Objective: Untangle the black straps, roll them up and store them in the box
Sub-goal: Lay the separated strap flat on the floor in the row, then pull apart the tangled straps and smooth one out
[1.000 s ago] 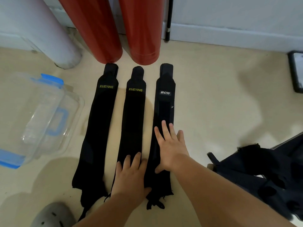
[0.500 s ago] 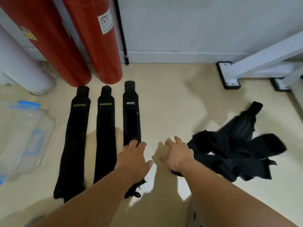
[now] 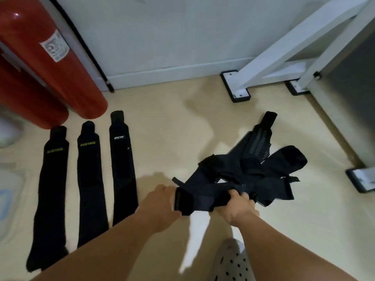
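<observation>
Beige floor [image 3: 172, 128]: three straps [image 3: 89, 179], tangled pile [image 3: 263, 169]

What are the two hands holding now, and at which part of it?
One black strap: the left hand grips its free end, and the right hand grips it further along, where it joins the tangled pile.

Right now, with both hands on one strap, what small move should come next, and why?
Probably draw the held strap leftward, out of the tangled pile. The left hand grips its free end, the right hand grips it near the pile, and its far part lies among the others.
</observation>
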